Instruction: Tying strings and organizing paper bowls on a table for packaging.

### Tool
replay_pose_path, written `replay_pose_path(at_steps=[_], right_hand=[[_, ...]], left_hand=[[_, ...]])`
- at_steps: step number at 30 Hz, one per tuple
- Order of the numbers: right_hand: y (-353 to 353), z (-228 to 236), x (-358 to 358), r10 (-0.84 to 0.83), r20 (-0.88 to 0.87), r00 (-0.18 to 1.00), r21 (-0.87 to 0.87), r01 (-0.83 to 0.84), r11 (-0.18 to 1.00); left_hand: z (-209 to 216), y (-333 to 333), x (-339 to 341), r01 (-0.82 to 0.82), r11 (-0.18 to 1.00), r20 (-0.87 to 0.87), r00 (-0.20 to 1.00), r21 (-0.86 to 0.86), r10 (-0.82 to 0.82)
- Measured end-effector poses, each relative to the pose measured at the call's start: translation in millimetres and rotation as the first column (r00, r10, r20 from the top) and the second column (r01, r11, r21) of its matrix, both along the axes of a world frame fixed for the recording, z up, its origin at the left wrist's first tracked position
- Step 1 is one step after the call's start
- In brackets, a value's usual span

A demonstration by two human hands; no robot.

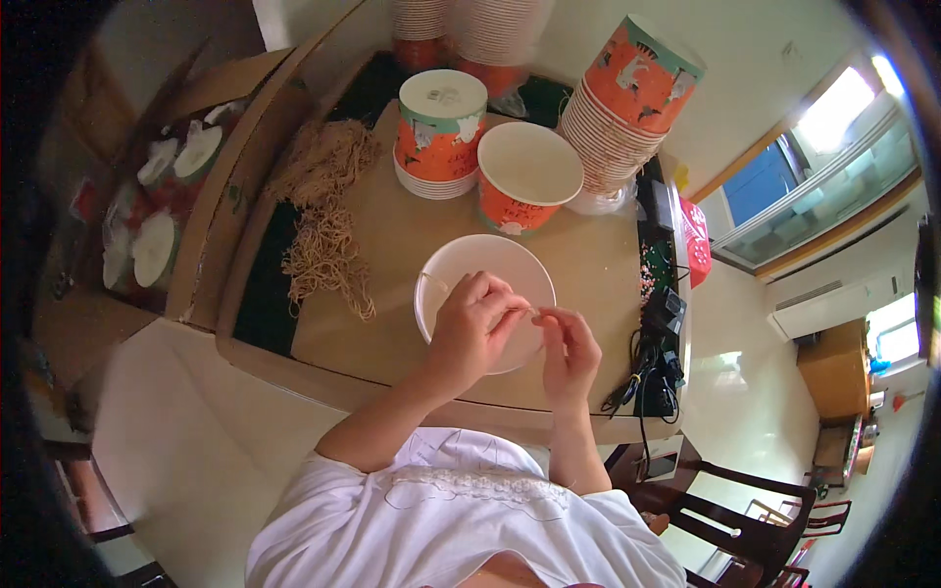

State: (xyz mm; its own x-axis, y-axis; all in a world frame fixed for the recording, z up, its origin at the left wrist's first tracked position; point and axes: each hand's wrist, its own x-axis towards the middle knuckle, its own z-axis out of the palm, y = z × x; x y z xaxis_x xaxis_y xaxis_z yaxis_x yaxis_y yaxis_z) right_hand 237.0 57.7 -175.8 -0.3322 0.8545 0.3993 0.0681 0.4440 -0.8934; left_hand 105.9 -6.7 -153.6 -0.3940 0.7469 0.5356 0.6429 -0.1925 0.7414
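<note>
A white-lined paper tub (pixel 497 258) stands with its mouth up in front of me at the table's near edge. Over it, my left hand (pixel 475 318) and my right hand (pixel 571 355) meet fingertip to fingertip. Both are closed in a pinch on a thin pale strand that looks like twine, most of it hidden by the fingers. A tan strand of twine (pixel 431 280) also shows at the tub's left rim, beside my left hand. Left of the tub lies a tangled heap of the same tan twine (pixel 328 245).
Behind stand an open orange paper tub (pixel 529 167), an upside-down stack of tubs (pixel 443 132) and a taller leaning stack (pixel 622 108). Black cables and adapters (pixel 659 343) lie along the right edge. A cardboard box (pixel 211 206) with more tubs is at left, a dark chair (pixel 735 519) lower right.
</note>
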Motion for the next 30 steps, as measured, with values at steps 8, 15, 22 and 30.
replay_pose_path(at_steps=[8,15,22,30], right_hand=[[1,3,3,0.063,0.023,0.998,-0.113,-0.060,0.992],[1,0,3,-0.025,0.010,1.000,0.029,0.025,0.999],[-3,3,3,-0.017,0.021,1.000,0.124,0.014,0.992],[-5,8,7,0.006,0.078,0.997,0.149,-0.018,0.989]], left_hand=[[1,0,2,0.061,0.996,0.108,0.993,-0.064,-0.054],[7,-5,7,-0.015,1.000,-0.027,1.000,0.003,0.015],[10,-6,10,0.021,1.000,-0.020,1.000,-0.010,-0.022],[8,-5,11,0.025,1.000,-0.012,1.000,-0.010,-0.025]])
